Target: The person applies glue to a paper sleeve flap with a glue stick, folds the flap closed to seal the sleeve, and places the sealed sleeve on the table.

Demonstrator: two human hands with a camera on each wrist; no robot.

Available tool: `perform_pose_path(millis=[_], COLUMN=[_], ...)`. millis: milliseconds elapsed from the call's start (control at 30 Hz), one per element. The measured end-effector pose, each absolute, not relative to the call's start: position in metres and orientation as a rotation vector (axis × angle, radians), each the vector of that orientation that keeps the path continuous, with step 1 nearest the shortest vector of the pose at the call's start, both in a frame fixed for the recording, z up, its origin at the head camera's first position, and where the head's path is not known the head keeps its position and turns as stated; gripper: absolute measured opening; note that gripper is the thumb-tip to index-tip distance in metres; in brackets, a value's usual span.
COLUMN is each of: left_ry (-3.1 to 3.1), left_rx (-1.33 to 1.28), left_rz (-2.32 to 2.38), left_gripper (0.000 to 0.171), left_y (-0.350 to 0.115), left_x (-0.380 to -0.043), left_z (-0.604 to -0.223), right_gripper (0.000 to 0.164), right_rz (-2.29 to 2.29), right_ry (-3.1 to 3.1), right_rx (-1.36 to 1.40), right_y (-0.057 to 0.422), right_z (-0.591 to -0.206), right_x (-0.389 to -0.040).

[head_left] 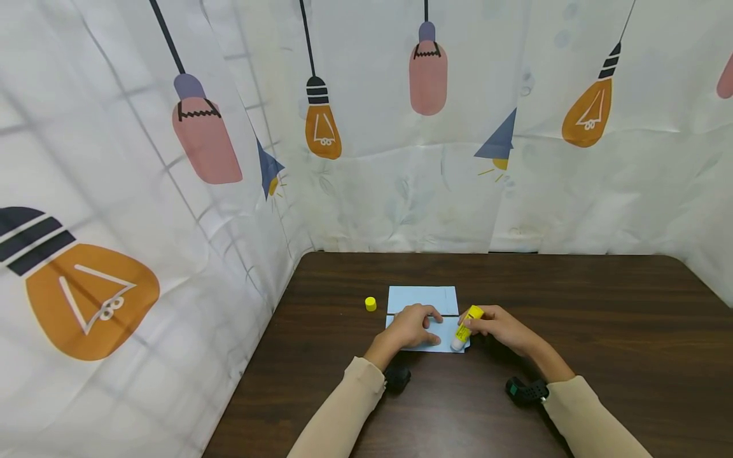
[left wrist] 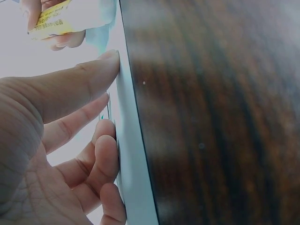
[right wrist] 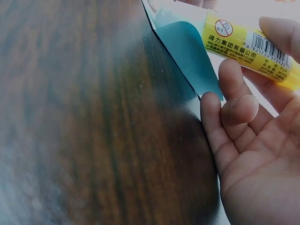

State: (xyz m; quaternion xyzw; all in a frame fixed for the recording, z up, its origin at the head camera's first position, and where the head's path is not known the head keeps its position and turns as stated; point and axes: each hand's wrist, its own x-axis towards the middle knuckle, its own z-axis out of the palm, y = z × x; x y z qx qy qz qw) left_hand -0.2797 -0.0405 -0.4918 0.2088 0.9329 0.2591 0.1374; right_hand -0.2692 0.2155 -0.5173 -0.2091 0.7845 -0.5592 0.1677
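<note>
My right hand [head_left: 502, 326] holds a yellow glue stick [head_left: 471, 323] between thumb and fingers, tilted with its white end down at the right edge of the nearer light blue paper [head_left: 445, 328]. In the right wrist view, a rounded blue paper flap [right wrist: 190, 58] projects beyond that edge, beneath the glue stick's end. My left hand [head_left: 408, 327] rests on the same paper, thumb and fingertips touching it. Just beyond lies another light blue panel [head_left: 422, 298], parted from the nearer one by a dark line; whether they join is unclear.
A yellow cap [head_left: 370, 304] stands on the dark wood table [head_left: 601, 331], left of the papers. Behind and to the left hangs a white curtain [head_left: 372, 191] printed with lamps. Dark bands sit at both wrists.
</note>
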Motion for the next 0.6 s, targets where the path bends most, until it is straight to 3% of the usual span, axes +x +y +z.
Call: perform_pose_path(millis=[600], left_ry=[2.714], left_rx=[0.634], left_rz=[0.76], left_gripper=[0.034], left_y=[-0.0415], left_x=[-0.2803], left_z=[-0.4931], right_gripper=[0.037], right_rz=[-1.66], right_ry=[2.272], right_rx=[-0.477], right_y=[0.2129], right_z=[-0.5205], right_x=[-0.272])
